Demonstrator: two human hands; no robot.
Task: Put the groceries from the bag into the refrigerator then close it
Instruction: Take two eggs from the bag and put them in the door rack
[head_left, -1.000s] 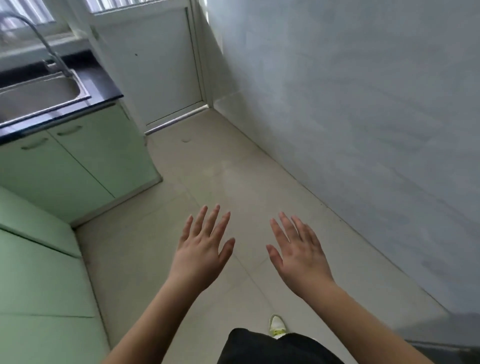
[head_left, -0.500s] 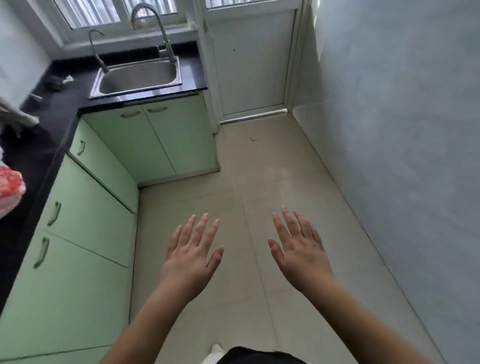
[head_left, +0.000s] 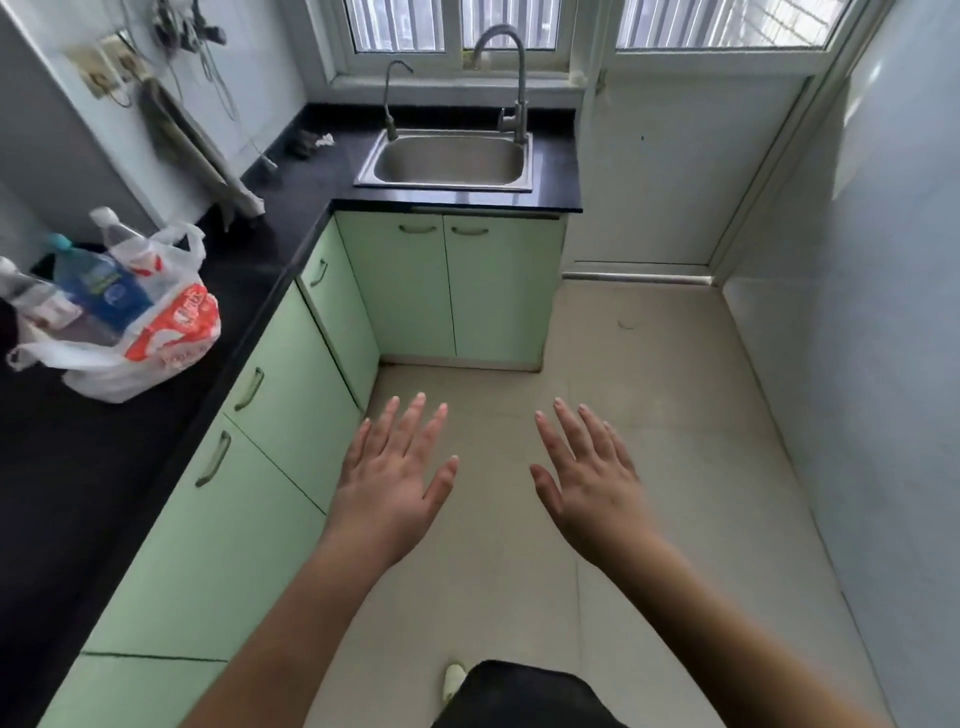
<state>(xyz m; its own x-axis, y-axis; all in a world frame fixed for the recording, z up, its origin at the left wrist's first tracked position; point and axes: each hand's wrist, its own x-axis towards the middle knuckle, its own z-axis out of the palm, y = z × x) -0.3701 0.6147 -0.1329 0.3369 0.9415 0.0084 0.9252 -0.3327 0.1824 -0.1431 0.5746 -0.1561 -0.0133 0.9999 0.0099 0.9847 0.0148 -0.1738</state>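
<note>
Both hands are held out in the lower centre of the frame, backs up, above the pale tiled floor (head_left: 649, 415). The left hand (head_left: 389, 483) has its fingers straight and spread; it holds nothing. The right hand (head_left: 587, 483) has its fingers straight and slightly fanned, thumb apart; it also holds nothing. The two hands are near each other and do not touch.

The bag (head_left: 140, 332), white plastic with red-orange print, stands at the left edge of the frame on the black countertop (head_left: 291, 197), well apart from both hands. The print on the bag is too blurred to read. A blue-labelled bottle (head_left: 98, 286) and a clear bottle (head_left: 122, 239) with a white cap project from its open top; the label text is not legible.

A steel sink (head_left: 449, 161) with a tall tap (head_left: 506, 78) sits in the countertop at upper centre, below the window (head_left: 519, 26). Green cabinets (head_left: 447, 286) run beneath the countertop.
</note>
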